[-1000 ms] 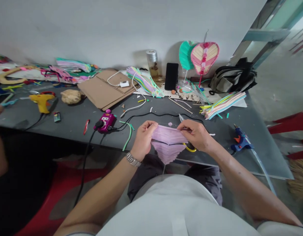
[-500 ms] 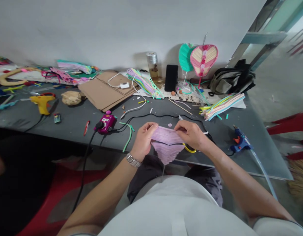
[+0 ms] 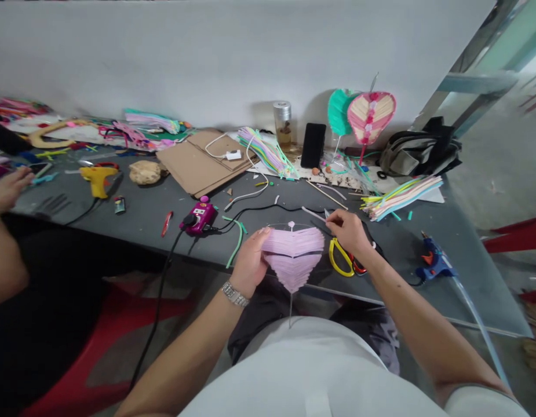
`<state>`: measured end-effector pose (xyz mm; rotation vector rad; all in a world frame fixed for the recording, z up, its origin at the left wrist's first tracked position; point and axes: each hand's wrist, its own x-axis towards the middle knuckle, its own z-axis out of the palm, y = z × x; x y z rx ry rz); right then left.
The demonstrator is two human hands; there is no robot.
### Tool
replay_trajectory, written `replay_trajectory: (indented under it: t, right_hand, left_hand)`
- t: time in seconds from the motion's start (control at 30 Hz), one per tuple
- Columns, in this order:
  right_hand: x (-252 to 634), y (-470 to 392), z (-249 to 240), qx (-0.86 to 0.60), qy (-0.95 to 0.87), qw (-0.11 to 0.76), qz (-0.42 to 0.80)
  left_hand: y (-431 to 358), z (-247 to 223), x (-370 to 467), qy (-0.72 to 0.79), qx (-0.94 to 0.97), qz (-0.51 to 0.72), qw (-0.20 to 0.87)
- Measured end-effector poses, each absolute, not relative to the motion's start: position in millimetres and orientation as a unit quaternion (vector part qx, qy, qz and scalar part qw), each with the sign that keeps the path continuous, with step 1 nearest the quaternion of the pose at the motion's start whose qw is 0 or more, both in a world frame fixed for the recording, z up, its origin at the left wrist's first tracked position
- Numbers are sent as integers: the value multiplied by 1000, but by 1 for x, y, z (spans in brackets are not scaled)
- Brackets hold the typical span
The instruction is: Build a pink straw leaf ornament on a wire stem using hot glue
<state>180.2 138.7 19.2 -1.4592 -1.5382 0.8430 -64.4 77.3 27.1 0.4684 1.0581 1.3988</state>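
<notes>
"Where did you have the lilac fan (image 3: 292,267)?"

"In front of the lap, over the near edge of the table (image 3: 480,292). My left hand (image 3: 251,258) had its left side pinched between thumb and fingers; its right side hung unsupported."

"And the right hand (image 3: 349,230)?"

"Thumb and fingertips were closed on a thin lilac strip (image 3: 312,214), its far end free, apart from the fan."

"What worried you?"

"Dark gaps showed in the fan either side of its centre. I judged the rows could slide or skew if my left grip squeezed too hard or tilted. The thin wire arc at the top looked easy to bend, too."

"Anything near the right hand?"

"The scissors (image 3: 331,253) lay just below it, what seemed a blade tip beside my fingers. A careless dip could have nicked a finger or snagged the strip."
</notes>
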Motion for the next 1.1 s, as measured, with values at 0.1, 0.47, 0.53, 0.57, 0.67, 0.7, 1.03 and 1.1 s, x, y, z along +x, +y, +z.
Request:
replay_trajectory:
  t: [0.1, 0.47, 0.53, 0.57, 0.67, 0.7, 1.03, 1.1]
  right_hand:
    - [173, 137, 22, -567, -601, 422, 374]
    - [171, 123, 41, -554, -665, 438, 245]
    - [174, 128, 33, -566, -670, 418, 235]
    - [175, 129, 30, -572, -672, 403, 244]
    - [170, 127, 28, -573, -674, 380, 269]
    - [167, 124, 31, -567, -674, 385, 277]
    - [144, 108, 63, -509, -573, 338, 547]
    - [146, 110, 66, -507, -567, 321, 564]
  left_hand:
    - [78, 25, -69, 461, 197, 617, 607]
    - [76, 28, -57, 440, 205, 615, 622]
    - [70, 29, -56, 438, 208, 614, 622]
    - [67, 29, -55, 439, 209, 609, 627]
    - [58, 30, -52, 437, 218, 580, 652]
    - [55, 31, -51, 435, 221, 572, 660]
    - [37, 25, -31, 455, 233, 501, 699]
    - [34, 23, -28, 466, 239, 487, 699]
